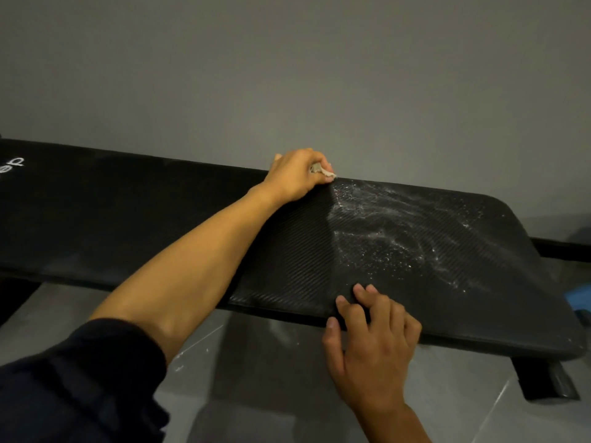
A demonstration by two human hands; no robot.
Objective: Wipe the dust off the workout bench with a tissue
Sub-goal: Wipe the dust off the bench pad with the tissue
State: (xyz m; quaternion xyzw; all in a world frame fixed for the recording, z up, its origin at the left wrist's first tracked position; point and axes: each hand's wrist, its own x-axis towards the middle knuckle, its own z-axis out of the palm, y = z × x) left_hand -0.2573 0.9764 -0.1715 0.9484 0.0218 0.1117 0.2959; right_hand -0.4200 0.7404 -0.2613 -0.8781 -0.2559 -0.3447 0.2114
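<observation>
The black padded workout bench (134,219) runs across the view from left to right. White dust (393,231) covers its right part; the pad left of my left hand looks dark and dust-free. My left hand (294,177) grips a crumpled, dirty tissue (323,171) at the bench's far edge, just left of the dusty patch. My right hand (374,343) rests on the near edge of the bench, its fingers lying on the pad and its thumb over the side.
A grey wall (287,75) stands directly behind the bench. Grey floor tiles (256,394) lie below it. The bench's black frame foot (547,382) sticks out at lower right, and something blue (579,303) sits at the right edge.
</observation>
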